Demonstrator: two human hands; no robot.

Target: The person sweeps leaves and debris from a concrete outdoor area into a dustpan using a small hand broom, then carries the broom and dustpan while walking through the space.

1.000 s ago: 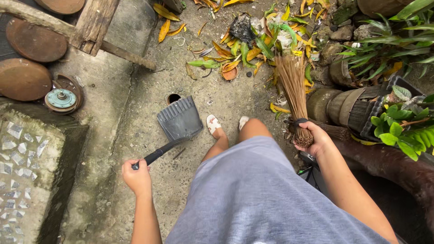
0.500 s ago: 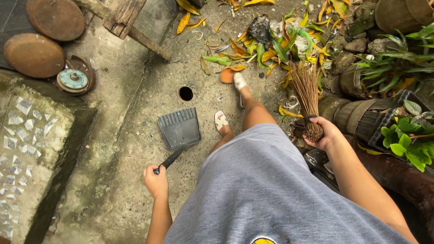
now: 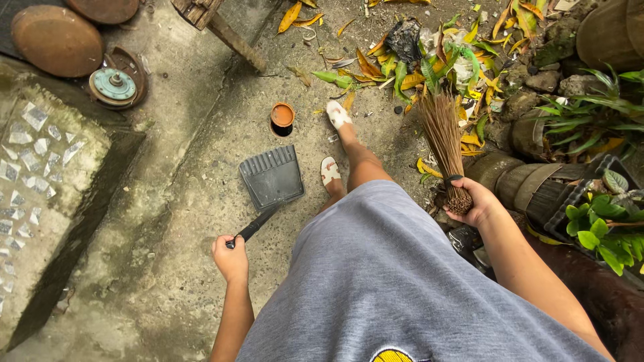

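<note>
Hemming the bare concrete floor [image 3: 181, 221] are a mosaic-topped ledge [image 3: 40, 174] on the left and potted plants [image 3: 590, 214] on the right, with a leaf pile [image 3: 429, 60] ahead. Clenched round the handle, the left hand [image 3: 231, 258] holds a dark dustpan [image 3: 272, 177] low over the concrete. Fingers curled, the right hand [image 3: 473, 201] grips a stick broom [image 3: 446, 144], bristles forward, reaching the leaves.

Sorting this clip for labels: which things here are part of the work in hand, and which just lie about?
In use: dustpan in left hand; stick broom in right hand; leaf pile.

Lying about: rusty discs, orange cap, potted plants, wooden post.
</note>
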